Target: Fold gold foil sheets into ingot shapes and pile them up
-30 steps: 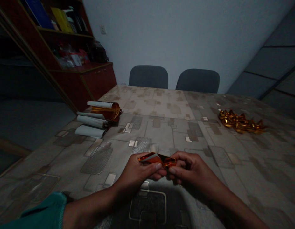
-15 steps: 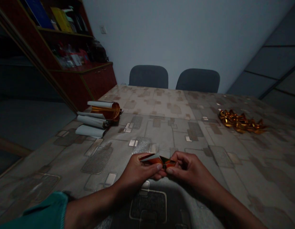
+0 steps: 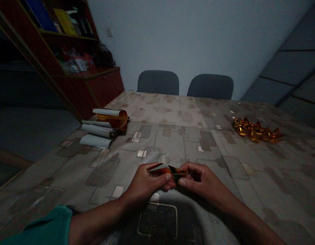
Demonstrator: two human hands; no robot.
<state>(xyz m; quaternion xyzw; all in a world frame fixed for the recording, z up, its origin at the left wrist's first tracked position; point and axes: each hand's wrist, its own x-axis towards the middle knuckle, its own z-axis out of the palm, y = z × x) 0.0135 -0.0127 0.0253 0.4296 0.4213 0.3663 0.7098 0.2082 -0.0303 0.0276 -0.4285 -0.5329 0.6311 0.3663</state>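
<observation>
– Right hand drawn slightly inward toward the left hand since the first frame; its lower fingers, visible then below the thumb, now out of sight.

– And the foil piece?

– Between the two hands, over the near part of the table. Pale flap toward the left, gold-brown and dark folds at right. Left hand pinches one end, thumb on the near side; right hand clamped on the other end.

– Step in hand?

– Folding or shaping the right end, I judge. Next move seems to call for a steady left pinch while the right fingertips work the crease. Exact fold too dark to tell.

– Farther out?

– Curled pale-backed sheets at the table's left; a cluster of shiny gold shapes well apart, at right. Two chair backs beyond the far edge.
</observation>
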